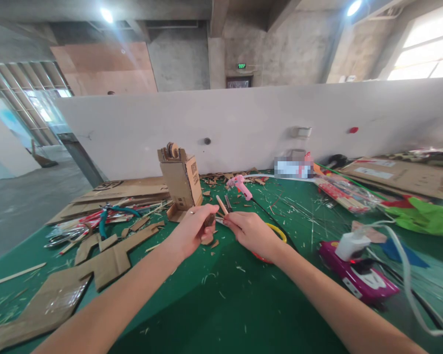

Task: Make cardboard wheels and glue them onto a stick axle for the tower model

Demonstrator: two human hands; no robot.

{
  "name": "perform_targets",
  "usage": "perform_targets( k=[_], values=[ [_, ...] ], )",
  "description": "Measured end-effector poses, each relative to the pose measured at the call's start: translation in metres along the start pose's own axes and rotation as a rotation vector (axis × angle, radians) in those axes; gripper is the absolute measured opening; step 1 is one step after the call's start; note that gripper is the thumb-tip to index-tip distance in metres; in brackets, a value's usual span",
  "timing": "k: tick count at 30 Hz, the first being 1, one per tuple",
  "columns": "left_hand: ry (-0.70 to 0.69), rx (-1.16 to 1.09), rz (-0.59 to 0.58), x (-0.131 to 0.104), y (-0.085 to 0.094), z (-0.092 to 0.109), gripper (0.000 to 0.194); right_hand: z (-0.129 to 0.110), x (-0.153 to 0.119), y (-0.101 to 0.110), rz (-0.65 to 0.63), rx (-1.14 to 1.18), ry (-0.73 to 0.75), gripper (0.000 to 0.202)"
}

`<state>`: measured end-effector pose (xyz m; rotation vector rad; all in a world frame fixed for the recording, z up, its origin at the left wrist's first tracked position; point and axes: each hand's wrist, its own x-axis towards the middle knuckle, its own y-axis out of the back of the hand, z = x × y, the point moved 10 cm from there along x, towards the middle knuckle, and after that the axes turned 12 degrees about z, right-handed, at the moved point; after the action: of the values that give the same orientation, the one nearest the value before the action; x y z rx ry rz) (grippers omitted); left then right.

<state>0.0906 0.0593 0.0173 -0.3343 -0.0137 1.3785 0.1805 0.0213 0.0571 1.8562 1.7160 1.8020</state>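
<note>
My left hand [196, 227] is closed around a small brown piece [209, 220], apparently cardboard, mostly covered by the fingers. Close to its right, my right hand [251, 230] pinches a pale wooden stick [221, 204] that points up and away. Under the right hand lie scissors with a yellow and red handle [278, 231], partly hidden by the wrist. Just beyond the left hand, a cardboard box tower [182, 182] stands upright, with round cardboard discs [173, 149] on top. Past the right hand rests a pink glue gun [239, 187].
Cardboard offcuts [112, 265], blue-handled pliers [103, 221] and bundled sticks are at left on the green table [206, 314]. To the right sit a purple power strip [358, 273] with plugs and cables, and a green bag [424, 216]. A white partition [162, 123] runs behind.
</note>
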Motion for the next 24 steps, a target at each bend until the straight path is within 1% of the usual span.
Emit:
perform_targets(
  k=[2,4,7,11,15,18,19,21,23,24],
  values=[
    [0.059,-0.04,0.032,-0.001,0.003,-0.001,0.028,0.001,-0.002,0.0,0.007,-0.129,0.047,0.023],
    [0.073,-0.066,0.066,0.0,0.007,0.004,0.026,0.004,-0.003,-0.001,0.004,-0.245,0.079,0.024],
    [0.006,-0.041,0.073,0.003,0.013,0.017,0.026,0.007,-0.004,0.001,0.01,-0.321,0.098,0.024],
    [-0.119,0.098,0.048,0.005,0.018,0.031,0.027,0.007,-0.002,0.003,0.019,-0.264,0.069,0.023],
    [-0.307,0.361,0.036,-0.003,0.018,0.05,0.022,0.0,0.002,0.006,0.019,-0.007,0.006,0.025],
    [-0.427,0.518,0.036,-0.012,0.016,0.064,0.017,-0.002,0.003,0.007,-0.038,0.223,-0.099,0.03],
    [-0.49,0.576,0.036,-0.017,0.014,0.07,0.016,-0.001,0.002,0.005,-0.078,0.305,-0.155,0.031],
    [-0.655,0.712,0.02,-0.03,0.007,0.082,0.017,0.001,-0.004,-0.004,-0.206,0.52,-0.292,0.031],
    [-0.816,0.824,-0.024,-0.045,-0.002,0.09,0.017,-0.001,-0.015,-0.017,-0.354,0.8,-0.431,0.031],
    [-0.874,0.852,-0.046,-0.052,-0.005,0.092,0.017,-0.004,-0.02,-0.021,-0.413,0.936,-0.482,0.031]
  ],
)
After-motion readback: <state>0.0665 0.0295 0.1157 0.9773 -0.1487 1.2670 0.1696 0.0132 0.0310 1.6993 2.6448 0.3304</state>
